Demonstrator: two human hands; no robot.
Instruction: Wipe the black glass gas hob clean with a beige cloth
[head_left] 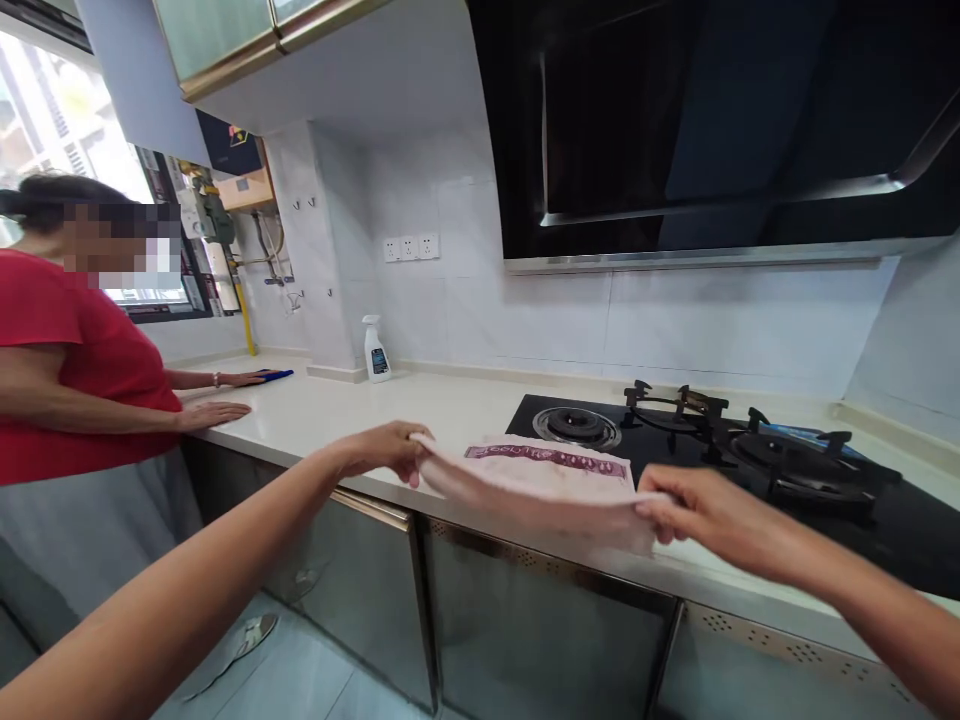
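I hold a pale pink towel point(540, 480) with a purple patterned band stretched flat between both hands, just above the front edge of the white counter point(337, 420). My left hand point(382, 450) pinches its left end. My right hand point(697, 510) pinches its right end. The far side of the towel reaches over the edge of the black gas hob point(885, 550).
The hob has two burners, and a black range hood point(712, 120) hangs above it. A white spray bottle point(376, 350) stands by the wall. At the left a person in a red top point(67, 370) rests both hands on the counter, one on a blue cloth point(274, 375).
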